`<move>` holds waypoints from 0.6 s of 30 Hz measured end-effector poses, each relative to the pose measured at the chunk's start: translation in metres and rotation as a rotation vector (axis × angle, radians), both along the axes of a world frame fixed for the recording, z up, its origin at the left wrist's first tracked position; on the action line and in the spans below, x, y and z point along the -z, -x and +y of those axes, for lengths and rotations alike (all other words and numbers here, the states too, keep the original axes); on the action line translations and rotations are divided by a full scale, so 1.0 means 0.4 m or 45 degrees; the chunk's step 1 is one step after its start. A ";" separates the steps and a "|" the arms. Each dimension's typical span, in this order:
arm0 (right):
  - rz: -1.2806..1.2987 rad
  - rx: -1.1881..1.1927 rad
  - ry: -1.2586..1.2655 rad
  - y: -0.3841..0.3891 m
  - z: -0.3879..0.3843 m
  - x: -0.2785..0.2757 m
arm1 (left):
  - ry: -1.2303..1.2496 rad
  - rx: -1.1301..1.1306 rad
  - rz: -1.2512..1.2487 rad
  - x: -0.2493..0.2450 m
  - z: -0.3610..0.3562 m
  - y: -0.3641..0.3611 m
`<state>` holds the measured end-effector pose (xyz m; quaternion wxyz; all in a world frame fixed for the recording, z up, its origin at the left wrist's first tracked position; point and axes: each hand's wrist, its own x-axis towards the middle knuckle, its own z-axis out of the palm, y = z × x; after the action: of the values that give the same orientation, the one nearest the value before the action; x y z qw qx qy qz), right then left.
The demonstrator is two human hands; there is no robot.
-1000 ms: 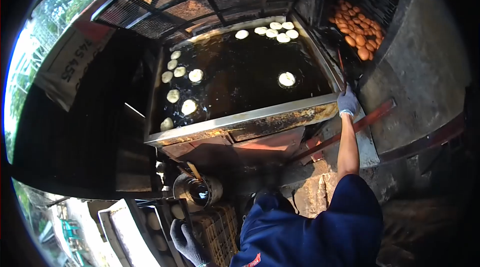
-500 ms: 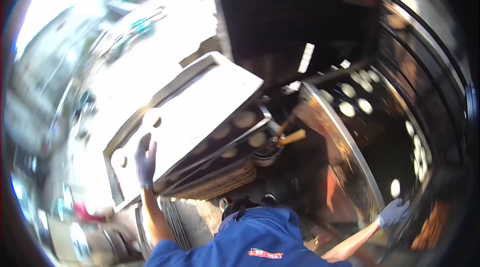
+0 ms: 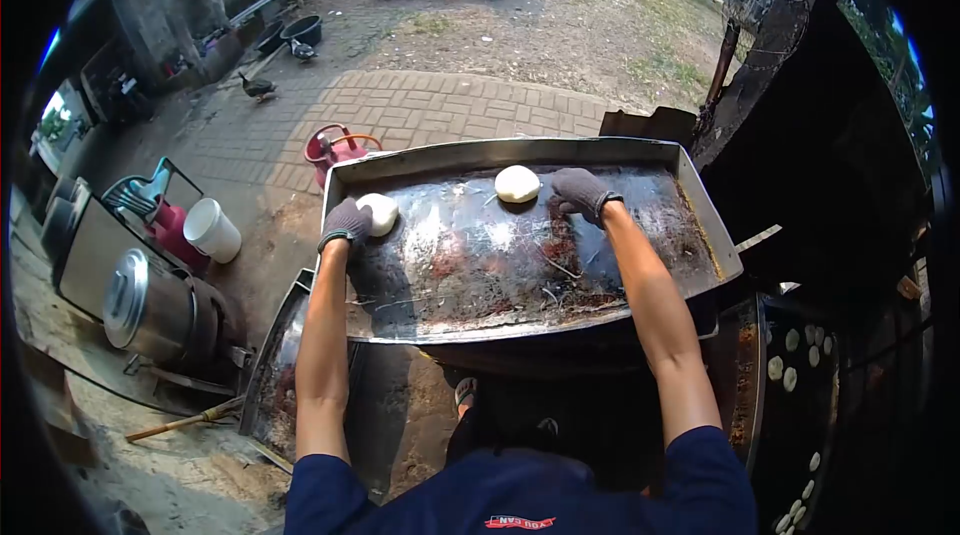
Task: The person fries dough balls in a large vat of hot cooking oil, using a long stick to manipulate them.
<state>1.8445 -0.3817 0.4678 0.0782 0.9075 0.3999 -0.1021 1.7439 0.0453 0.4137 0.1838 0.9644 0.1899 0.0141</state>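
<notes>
A wide metal tray (image 3: 470, 265) lies across the middle, its surface stained and shiny. My left hand (image 3: 346, 223), in a dark knitted glove, has its fingers curled against the left white dough round (image 3: 379, 215). Another white dough round (image 3: 517, 185) rests near the tray's far edge. Just right of it, with a small gap between, is my gloved right hand (image 3: 582, 195), its fingers bent and pressed together; whatever may be under them is hidden.
At the right, a dark vat (image 3: 762, 375) contains several pale rounds. A second metal tray (image 3: 270, 385) sits lower left, near a lidded pot (image 3: 138, 300) and a white bucket (image 3: 211, 232). Beyond the wide tray stands a red gas cylinder (image 3: 335, 150). Two birds are on the paving.
The view has turned left and now faces the wide tray. My right hand has moved from the vat's edge to above the tray. My left hand's fingers have closed at a dough round.
</notes>
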 end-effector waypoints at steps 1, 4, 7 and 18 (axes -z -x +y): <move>0.285 0.538 -0.395 -0.022 0.062 0.025 | 0.107 0.032 0.047 -0.027 -0.005 0.008; 0.482 0.878 -0.754 -0.024 0.195 0.055 | 0.668 0.204 0.099 -0.084 -0.039 0.026; 0.394 0.844 -0.991 0.066 0.230 0.017 | 0.472 0.329 -0.161 -0.094 -0.117 0.042; -0.762 2.089 -1.868 1.172 -0.820 0.025 | 1.402 1.723 0.164 -0.233 -1.441 0.373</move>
<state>1.3758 -0.7098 0.4578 -0.4693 0.7100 -0.3854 0.3567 1.5945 -0.5310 0.5070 0.5813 0.6432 -0.4333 -0.2463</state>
